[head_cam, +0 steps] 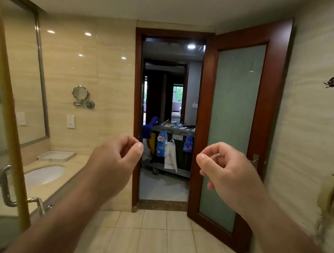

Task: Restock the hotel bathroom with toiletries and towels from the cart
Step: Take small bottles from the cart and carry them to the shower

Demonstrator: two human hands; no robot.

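Inside bathroom, facing open doorway [168, 114]. Cart [172, 138] parked just outside in the hall, well apart from both hands; blue packets and a white bag hung on its near side, supplies heaped on top, too small to sort towels from toiletries. Left hand [115, 158]: raised ahead, fingers curled in toward thumb, nothing held. Right hand [226, 169]: same pose, likewise holding nothing. Wooden door [234, 121] with frosted pane swung inward on the right, not blocking the passage. To the left, counter [72, 171] with sink [43, 174], and a white tray [56, 155] behind the basin by the wall. Judged step: trip out to cart for stock; no fresh supplies seen on counter or tray. Next move, by estimate: walk through doorway, reach cart top, uncurl fingers and pick out toiletries or a folded towel, then carry back to counter and tray. Worth watching: door edge on the right while passing, and hanging bags possibly in the way of the cart shelves.
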